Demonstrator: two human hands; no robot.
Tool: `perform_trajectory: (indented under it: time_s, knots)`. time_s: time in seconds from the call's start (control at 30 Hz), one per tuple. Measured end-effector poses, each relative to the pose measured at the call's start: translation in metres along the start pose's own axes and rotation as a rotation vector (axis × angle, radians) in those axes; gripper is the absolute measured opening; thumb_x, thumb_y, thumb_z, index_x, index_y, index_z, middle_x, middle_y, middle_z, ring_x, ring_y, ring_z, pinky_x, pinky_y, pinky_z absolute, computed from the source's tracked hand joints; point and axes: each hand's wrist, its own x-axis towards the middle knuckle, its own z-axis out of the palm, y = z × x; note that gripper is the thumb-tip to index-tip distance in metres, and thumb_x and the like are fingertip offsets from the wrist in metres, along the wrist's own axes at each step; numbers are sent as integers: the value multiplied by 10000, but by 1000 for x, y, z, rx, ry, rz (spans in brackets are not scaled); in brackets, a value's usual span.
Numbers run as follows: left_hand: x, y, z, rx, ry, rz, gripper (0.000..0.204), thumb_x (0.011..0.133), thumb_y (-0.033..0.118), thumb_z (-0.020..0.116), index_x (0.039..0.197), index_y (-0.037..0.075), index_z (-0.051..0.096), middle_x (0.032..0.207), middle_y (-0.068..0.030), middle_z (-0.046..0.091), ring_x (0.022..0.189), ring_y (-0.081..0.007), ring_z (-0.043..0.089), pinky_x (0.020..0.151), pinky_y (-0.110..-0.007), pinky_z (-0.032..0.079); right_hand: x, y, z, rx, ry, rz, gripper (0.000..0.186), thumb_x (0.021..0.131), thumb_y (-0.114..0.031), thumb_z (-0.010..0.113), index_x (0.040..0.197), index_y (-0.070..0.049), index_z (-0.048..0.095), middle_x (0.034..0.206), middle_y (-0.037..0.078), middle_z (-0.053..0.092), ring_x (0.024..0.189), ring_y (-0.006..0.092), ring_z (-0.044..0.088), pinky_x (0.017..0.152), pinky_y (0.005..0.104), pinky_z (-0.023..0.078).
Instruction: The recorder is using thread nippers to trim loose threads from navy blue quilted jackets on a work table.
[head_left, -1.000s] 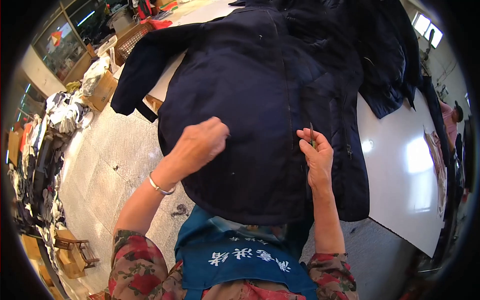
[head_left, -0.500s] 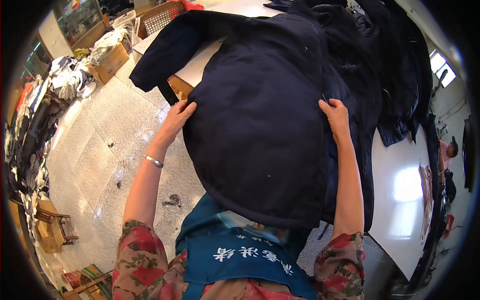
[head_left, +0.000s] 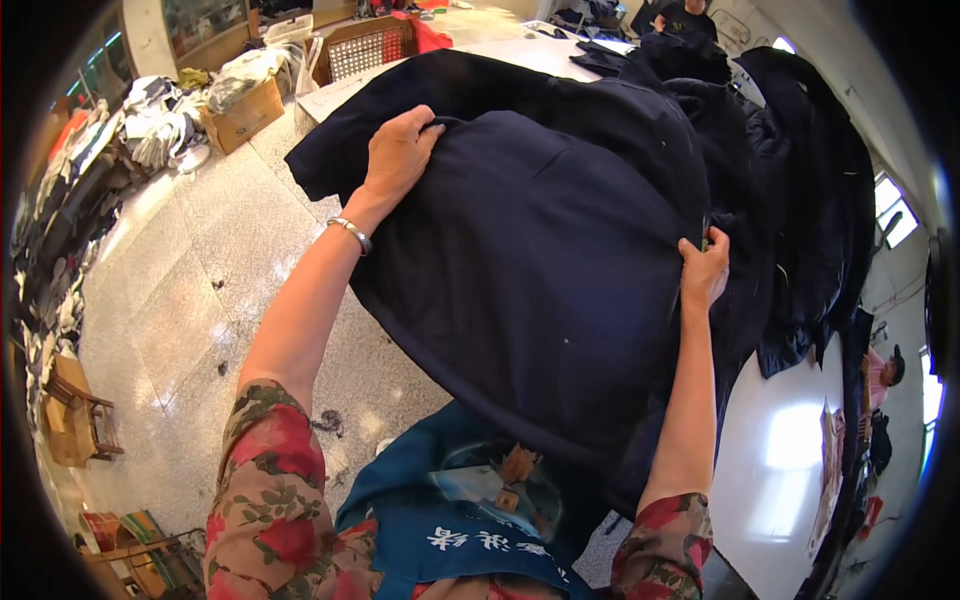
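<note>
A dark navy coat (head_left: pixel 540 260) fills the middle, its body lifted and its lower part hanging over my teal apron. My left hand (head_left: pixel 398 150) pinches the coat's fabric at the upper left, with a sleeve lying behind it. My right hand (head_left: pixel 705 262) grips the front edge beside a zipper (head_left: pixel 672 310); a small greenish bit shows between its fingers, probably the snips seen earlier, mostly hidden. More dark padded garments (head_left: pixel 815 200) lie heaped to the right of the coat.
A white table (head_left: pixel 775 490) lies under the garments. People in black (head_left: pixel 688 22) and pink (head_left: pixel 882 375) are at the back and right. Cloth piles (head_left: pixel 155 125), a cardboard box (head_left: pixel 240 115), a brown crate (head_left: pixel 370 50) and a wooden stool (head_left: pixel 75 415) stand at left.
My left hand has risen to the coat's upper left, first to its side edge, then higher, lifting the cloth. My right hand has moved up and rightward along the front edge.
</note>
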Motion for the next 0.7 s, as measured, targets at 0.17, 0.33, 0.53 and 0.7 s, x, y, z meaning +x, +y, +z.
perform_trajectory:
  time_s: [0.17, 0.33, 0.53, 0.7]
  knots:
    - [-31, -44, 30, 159, -185, -186, 247, 858, 256, 629, 815, 28, 543, 777, -211, 625, 799, -413, 611, 683, -483, 482, -32, 21, 44, -102, -158, 88, 533, 768, -301, 698, 1213, -66, 520, 1117, 190, 644, 1057, 378, 598, 898, 445, 454]
    - [-40, -47, 19, 165, -147, -190, 193, 857, 230, 634, 916, 51, 596, 904, -168, 646, 871, -368, 619, 735, -448, 488, -16, 3, 12, -111, -54, -81, 468, 809, -255, 679, 1204, -36, 557, 1131, 155, 645, 1056, 336, 605, 891, 406, 464]
    - [-61, 36, -49, -207, -158, 160, 284, 796, 95, 694, 1061, 18, 625, 1075, -130, 612, 1042, -301, 579, 906, -352, 461, -82, -97, -21, 286, -124, -590, 346, 841, -64, 665, 1176, -13, 598, 1127, 168, 646, 967, 319, 650, 845, 364, 504]
    - [-111, 64, -34, -391, -481, 219, 341, 715, 125, 767, 1009, 25, 626, 1058, -98, 591, 1018, -278, 572, 876, -353, 471, -118, -83, 24, 7, -340, -651, 342, 837, -119, 646, 1155, -1, 606, 1175, 141, 632, 904, 330, 647, 815, 381, 500]
